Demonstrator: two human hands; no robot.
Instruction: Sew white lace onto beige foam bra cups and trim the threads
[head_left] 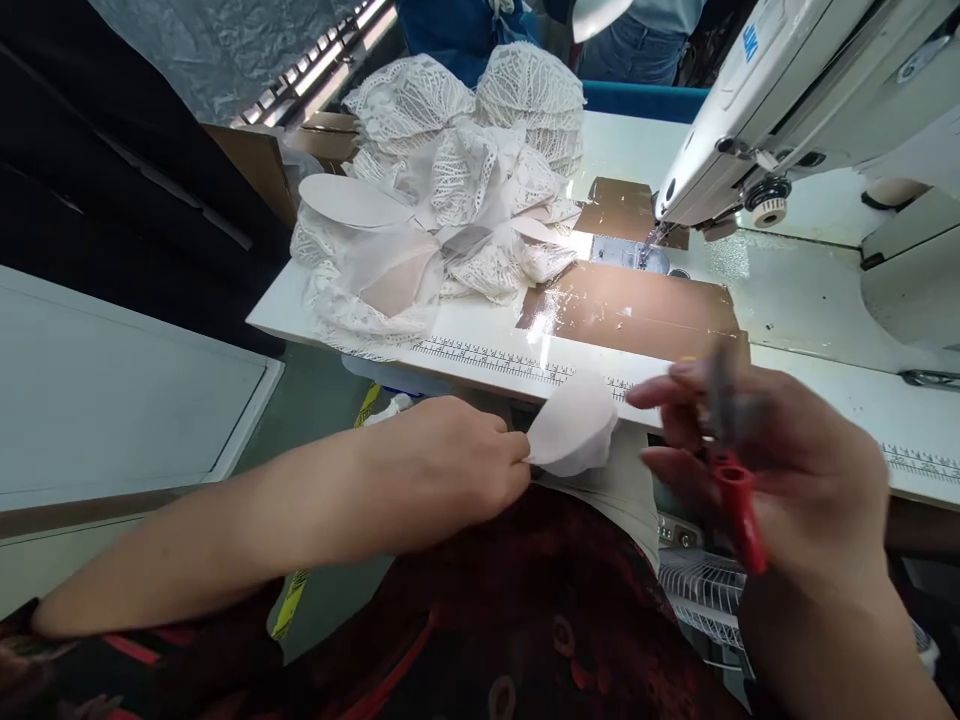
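My left hand is closed on the edge of a pale fabric cup piece, just off the front edge of the table. In my right hand, to the right of that piece, is a pair of small scissors with red handles. Their blades point up and are smeared by motion. The thumb and forefinger of that hand are apart, while its other fingers wrap round the scissors. A heap of white lace cups with smooth pale pieces and sheer fabric lies on the table beyond my left hand.
A white sewing machine stands at the right, its needle area lit. Brown board is taped to the white table, which has a printed ruler along its front edge. A person in jeans is behind the table.
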